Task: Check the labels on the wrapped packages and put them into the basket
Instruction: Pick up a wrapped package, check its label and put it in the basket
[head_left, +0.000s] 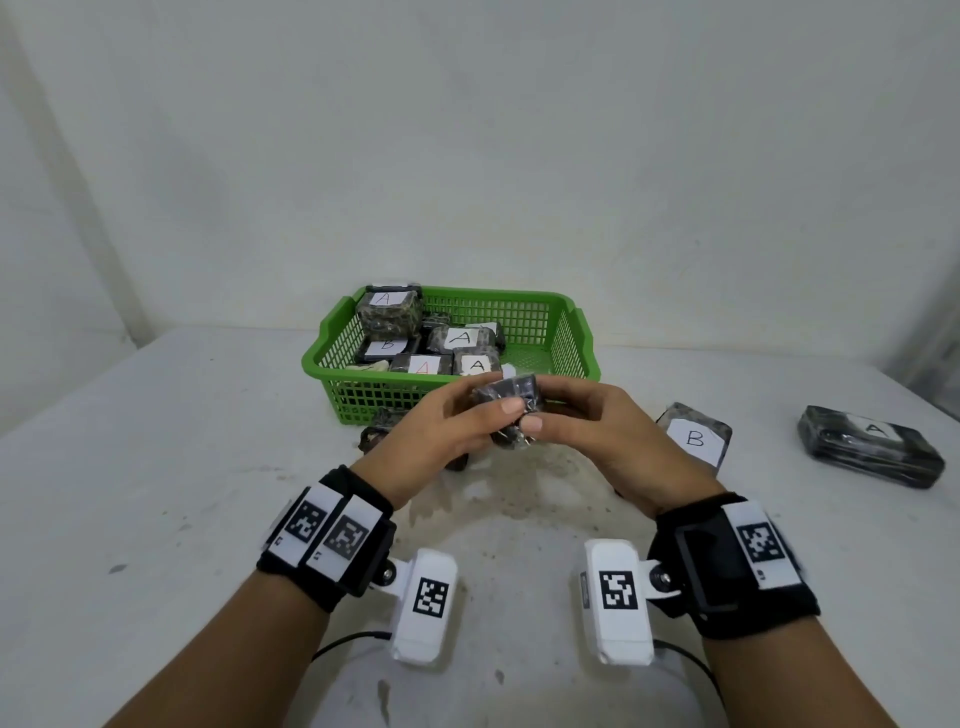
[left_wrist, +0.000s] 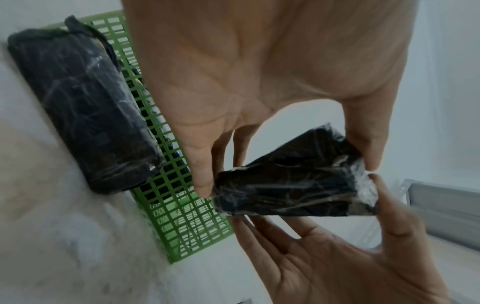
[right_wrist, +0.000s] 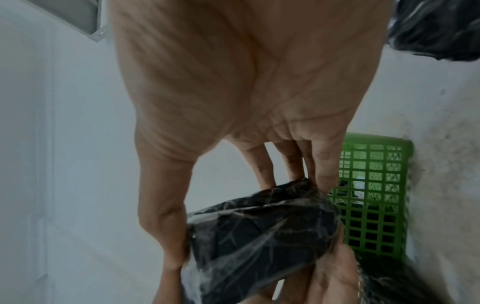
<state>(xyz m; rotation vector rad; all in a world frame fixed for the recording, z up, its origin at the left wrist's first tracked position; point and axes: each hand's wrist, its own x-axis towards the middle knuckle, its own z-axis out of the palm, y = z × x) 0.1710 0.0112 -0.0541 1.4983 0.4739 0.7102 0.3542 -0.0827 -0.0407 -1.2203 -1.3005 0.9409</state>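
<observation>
Both hands pinch one dark wrapped package (head_left: 511, 402) above the worktop (head_left: 156, 467): left hand (head_left: 436, 431) at 9 o'clock, right hand (head_left: 597, 426) at 3 o'clock. Fingers hide its label. Shiny crinkly plastic covers it. Green basket (head_left: 566, 332) sits behind.

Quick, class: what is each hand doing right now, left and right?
Left hand: its grip pinches one end of the dark wrapped package.
Right hand: its grip pinches the other end of the same package, in front of the green basket.

dark wrapped package (head_left: 511, 397) held above basket (head_left: 566, 332)
</observation>
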